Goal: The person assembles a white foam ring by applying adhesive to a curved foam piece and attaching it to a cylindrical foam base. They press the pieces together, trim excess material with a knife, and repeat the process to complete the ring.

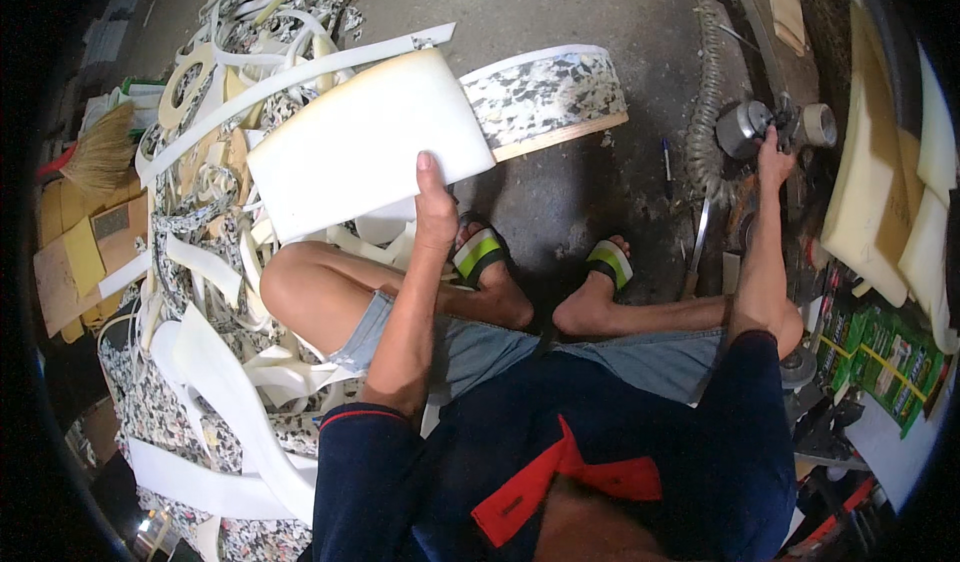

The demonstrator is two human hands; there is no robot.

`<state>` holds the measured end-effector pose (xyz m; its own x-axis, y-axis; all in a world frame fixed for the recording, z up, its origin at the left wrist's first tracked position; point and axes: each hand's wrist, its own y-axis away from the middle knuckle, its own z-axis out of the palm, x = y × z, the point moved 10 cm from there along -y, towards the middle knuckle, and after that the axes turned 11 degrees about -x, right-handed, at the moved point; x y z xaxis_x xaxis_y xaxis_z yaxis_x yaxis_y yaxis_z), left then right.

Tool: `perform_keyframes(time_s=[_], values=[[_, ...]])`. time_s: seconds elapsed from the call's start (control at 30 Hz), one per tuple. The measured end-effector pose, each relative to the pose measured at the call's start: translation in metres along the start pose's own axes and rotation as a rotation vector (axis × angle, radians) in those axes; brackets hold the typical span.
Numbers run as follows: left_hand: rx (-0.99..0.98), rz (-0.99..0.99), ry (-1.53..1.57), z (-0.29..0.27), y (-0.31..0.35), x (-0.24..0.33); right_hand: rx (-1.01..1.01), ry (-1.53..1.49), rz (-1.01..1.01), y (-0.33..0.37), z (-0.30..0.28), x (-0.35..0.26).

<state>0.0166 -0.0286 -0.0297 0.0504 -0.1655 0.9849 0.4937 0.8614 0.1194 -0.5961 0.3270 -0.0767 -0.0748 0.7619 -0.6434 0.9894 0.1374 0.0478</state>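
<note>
Your left hand (436, 212) pinches the lower edge of the white foam block (360, 142), thumb flat on its face, fingers hidden beneath. Hold it lightly so the thumb leaves no dent, and support it level, since it overhangs your grip on both sides. Your right hand (774, 162) is curled at the silver canister (745, 128); whether it is fully closed, you cannot tell from here. Get a firm grip and lift it upright, clear of the tape roll (820, 125) just beside it. Watch the coiled hose (705, 82) nearby and the blade (702, 234) below it. Past the block's right edge sits a speckled foam piece (545, 92); avoid knocking it. Leftward, foam offcuts (205, 267) could snag the block if you swing it low.
</note>
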Motion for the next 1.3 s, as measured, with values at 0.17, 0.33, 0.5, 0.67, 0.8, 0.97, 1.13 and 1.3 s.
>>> perform_keyframes(time_s=[0.17, 0.33, 0.5, 0.67, 0.8, 0.97, 1.13, 1.3], values=[[-0.037, 0.031, -0.056, 0.01, 0.004, 0.005, -0.375, -0.129, -0.312, 0.115, -0.069, -0.123], [-0.03, -0.003, -0.285, 0.006, 0.006, -0.013, -0.549, -0.321, -0.391, 0.254, -0.105, -0.216], [-0.065, 0.086, -0.316, 0.006, 0.001, -0.019, -0.786, -0.33, -0.406, 0.339, -0.069, -0.267], [-0.082, 0.046, -0.133, 0.005, 0.001, -0.035, -1.067, -0.335, -0.347, 0.379, -0.014, -0.293], [-0.051, 0.045, -0.124, 0.004, 0.006, -0.039, -1.037, -0.31, -0.508, 0.383, -0.005, -0.316], [-0.031, 0.043, -0.07, 0.0, 0.007, -0.043, -1.001, -0.296, -0.378, 0.368, -0.006, -0.306], [-0.012, 0.033, -0.037, -0.003, 0.01, -0.048, -0.993, -0.29, -0.349, 0.361, -0.018, -0.304], [0.024, 0.012, 0.015, -0.013, 0.011, -0.055, -1.092, -0.3, -0.323, 0.362, -0.013, -0.312]])
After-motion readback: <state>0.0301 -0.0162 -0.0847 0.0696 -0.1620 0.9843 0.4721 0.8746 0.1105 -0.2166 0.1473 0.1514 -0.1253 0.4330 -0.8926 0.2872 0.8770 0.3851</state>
